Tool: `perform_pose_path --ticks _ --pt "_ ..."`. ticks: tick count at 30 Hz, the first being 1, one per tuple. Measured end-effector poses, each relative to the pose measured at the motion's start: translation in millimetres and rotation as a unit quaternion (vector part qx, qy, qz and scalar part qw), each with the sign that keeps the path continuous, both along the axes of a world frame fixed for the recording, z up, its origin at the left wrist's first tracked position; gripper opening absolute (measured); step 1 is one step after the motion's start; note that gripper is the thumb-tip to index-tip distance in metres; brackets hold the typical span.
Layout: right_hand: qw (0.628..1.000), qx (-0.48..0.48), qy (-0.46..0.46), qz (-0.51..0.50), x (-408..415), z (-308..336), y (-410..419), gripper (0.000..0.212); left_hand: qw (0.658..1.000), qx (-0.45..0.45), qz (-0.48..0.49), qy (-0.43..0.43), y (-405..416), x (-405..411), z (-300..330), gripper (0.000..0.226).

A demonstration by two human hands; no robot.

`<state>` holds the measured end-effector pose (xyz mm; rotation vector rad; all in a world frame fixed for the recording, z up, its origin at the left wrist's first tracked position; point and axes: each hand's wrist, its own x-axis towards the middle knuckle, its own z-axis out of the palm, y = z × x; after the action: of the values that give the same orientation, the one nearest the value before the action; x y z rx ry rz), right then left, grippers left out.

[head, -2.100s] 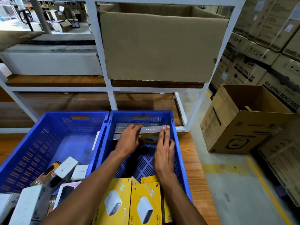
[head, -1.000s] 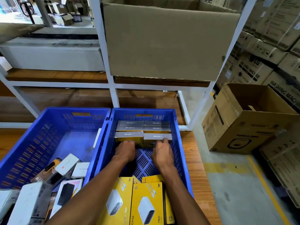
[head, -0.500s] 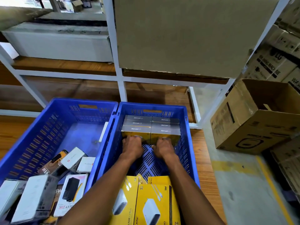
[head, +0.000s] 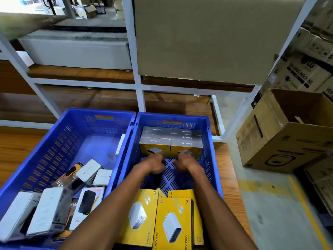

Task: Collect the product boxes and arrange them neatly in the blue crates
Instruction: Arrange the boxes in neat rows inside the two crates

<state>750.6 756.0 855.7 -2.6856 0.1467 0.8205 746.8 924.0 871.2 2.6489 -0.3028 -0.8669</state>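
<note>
1. In the right blue crate (head: 210, 141), I see six product boxes (head: 171, 141) packed upright in two tidy columns against the far wall.
2. My left hand (head: 156, 164) and right hand (head: 186, 162) are both curled, knuckles up, just in front of that block; I cannot tell whether the fingers are touching the boxes or gripping anything.
3. Loose yellow boxes (head: 158, 219) lie at the near end of this crate, not yet lined up.
4. The left blue crate (head: 54, 138) holds a jumble of mixed boxes (head: 72, 192); I judge most of the arranging is left.
</note>
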Motion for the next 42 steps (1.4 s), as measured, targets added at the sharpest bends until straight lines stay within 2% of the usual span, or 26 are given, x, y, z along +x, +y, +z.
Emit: perform_pose_path --ticks 3,6,8,10,14,17,21,25,30,34,36,39,42 --pt "0.998 0.047 -0.036 -0.013 -3.8 16.7 -9.9 0.050 0.996 -0.086 -0.036 -0.001 1.3 -15.4 22.2 0.030" --pt "0.996 0.068 -0.062 -0.005 -13.9 30.4 -12.9 0.048 0.978 -0.175 -0.088 0.066 -0.9 -39.6 35.7 0.020" --pt "0.995 0.075 -0.073 -0.001 -22.9 33.7 -11.6 0.046 0.970 -0.183 -0.126 0.099 -4.0 -57.3 41.1 0.015" --pt "0.995 0.068 -0.071 0.007 -31.8 33.2 -10.3 0.042 0.971 -0.177 -0.141 0.075 -8.5 -71.4 44.0 0.020" --pt "0.992 0.082 -0.094 0.008 -55.6 35.0 -11.3 0.036 0.982 -0.159 -0.103 0.020 -2.4 -90.1 51.8 0.040" --pt "0.990 0.094 -0.107 0.015 -67.4 37.3 -14.8 0.039 0.982 -0.122 -0.147 0.016 5.5 -100.5 56.5 0.051" --pt "0.988 0.108 -0.112 0.022 -79.8 36.0 -9.9 0.042 0.981 -0.026 -0.193 0.024 7.1 -108.8 59.7 0.076" --pt "0.980 0.145 -0.135 -0.014 -88.8 30.6 -5.6 0.053 0.980 0.000 -0.197 0.027 5.4 -114.5 57.5 0.077" --pt "0.977 0.177 -0.121 -0.021 -94.6 40.3 -7.6 0.068 0.985 -0.063 -0.154 0.046 9.8 -120.0 62.1 0.057" --pt "0.974 0.192 -0.122 -0.025 -94.5 45.4 -3.9 0.075 0.980 -0.112 -0.152 0.057 6.7 -117.9 66.1 0.055" --pt "0.970 0.210 -0.121 -0.027 -96.6 50.4 -3.0 0.075 0.973 -0.174 -0.134 0.076 5.0 -119.0 69.7 0.051" --pt "0.962 0.241 -0.131 -0.014 -99.1 58.6 -3.7 0.081 0.945 -0.295 -0.073 0.118 5.9 -119.4 72.5 0.034" --pt "0.948 0.298 -0.111 0.002 -101.3 66.9 -6.8 0.087 0.921 -0.374 0.003 0.108 9.5 -118.5 74.1 0.031"
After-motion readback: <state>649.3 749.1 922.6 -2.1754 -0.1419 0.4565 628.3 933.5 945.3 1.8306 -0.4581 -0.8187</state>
